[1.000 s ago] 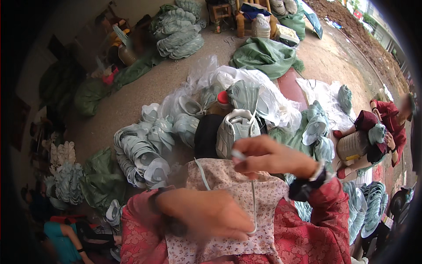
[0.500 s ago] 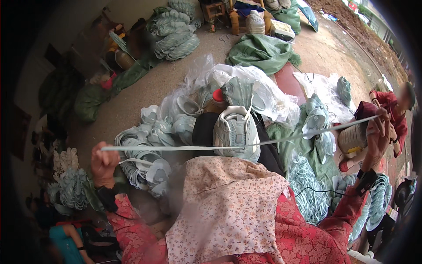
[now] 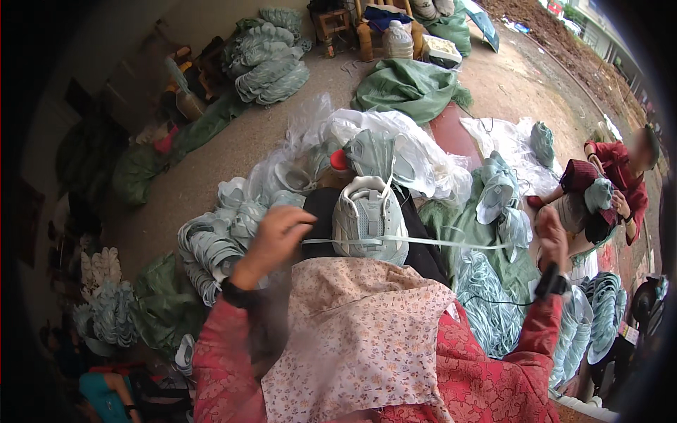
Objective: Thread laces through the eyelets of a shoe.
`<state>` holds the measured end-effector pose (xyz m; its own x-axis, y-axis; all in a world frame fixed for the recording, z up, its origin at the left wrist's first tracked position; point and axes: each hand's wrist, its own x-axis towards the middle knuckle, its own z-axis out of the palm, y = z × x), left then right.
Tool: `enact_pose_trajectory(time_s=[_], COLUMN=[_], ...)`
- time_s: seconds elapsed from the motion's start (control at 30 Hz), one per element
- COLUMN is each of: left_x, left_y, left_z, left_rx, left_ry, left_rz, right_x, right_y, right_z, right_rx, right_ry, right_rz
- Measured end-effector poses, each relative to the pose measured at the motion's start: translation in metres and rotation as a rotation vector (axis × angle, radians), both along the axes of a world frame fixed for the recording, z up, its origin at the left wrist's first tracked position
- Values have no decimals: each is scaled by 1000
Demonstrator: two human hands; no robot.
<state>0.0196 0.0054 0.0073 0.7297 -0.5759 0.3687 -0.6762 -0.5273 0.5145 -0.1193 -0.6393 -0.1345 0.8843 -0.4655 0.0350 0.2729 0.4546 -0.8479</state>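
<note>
A pale grey-green sneaker upper [image 3: 369,215] sits on a black stand in front of my floral apron [image 3: 356,338]. A flat pale lace [image 3: 423,242] runs taut across it from hand to hand. My left hand [image 3: 275,236] pinches the lace's left end just beside the shoe. My right hand [image 3: 552,236], with a dark watch on its wrist, holds the other end out at the right.
Piles of pale green shoe uppers [image 3: 211,236] lie left, right and far back [image 3: 268,60]. Clear plastic bags [image 3: 416,141] and a green tarp [image 3: 412,88] are behind the shoe. Another person in red [image 3: 613,176] sits at the right, handling an upper.
My left hand has swung in from far left to just beside the shoe. The right hand dropped a little. A second ago both hands were close together over the apron.
</note>
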Motion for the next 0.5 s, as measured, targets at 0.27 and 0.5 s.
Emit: enact_pose_trajectory(time_s=[0.27,0.5], left_x=[18,19], left_y=[-111,-126], left_z=[-23,-28], left_rx=[-2,38], left_ry=[10,286], left_rz=[-411,-278], right_x=[69,60], right_y=[267,307], right_z=[69,58], right_rx=[-354,-874], right_ry=[253,175], right_rz=[464,538])
